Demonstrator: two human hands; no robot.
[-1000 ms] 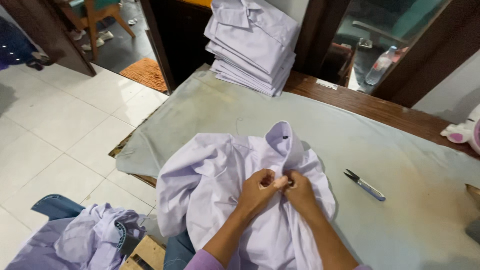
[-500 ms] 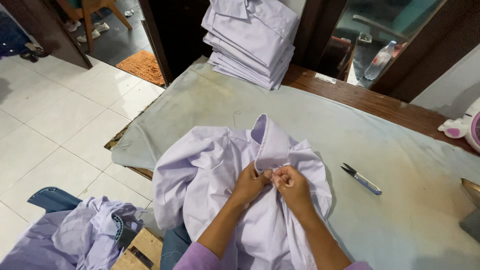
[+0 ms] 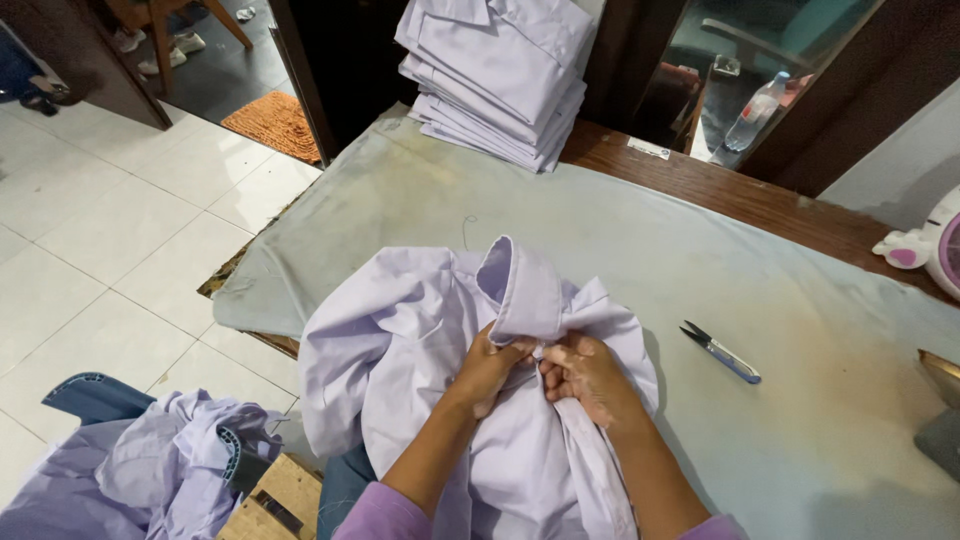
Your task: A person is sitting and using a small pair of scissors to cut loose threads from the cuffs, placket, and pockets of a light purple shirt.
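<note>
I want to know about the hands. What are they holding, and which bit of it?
Both the left hand and the right hand pinch the lilac shirt at its front opening, just below the upturned collar.

Both forearms rise from the bottom edge and angle inward, bare below purple sleeve cuffs pushed up near the elbows. The left hand [image 3: 487, 368] curls with its knuckles up, fingers bent and tucked toward the midline, thumb hidden underneath. The right hand [image 3: 583, 372] mirrors it — back of the hand facing up, fingers folded in a tight pinching grip. The fingertips of the two hands meet, touching or nearly so — wrists held level, neither one twisted.
</note>
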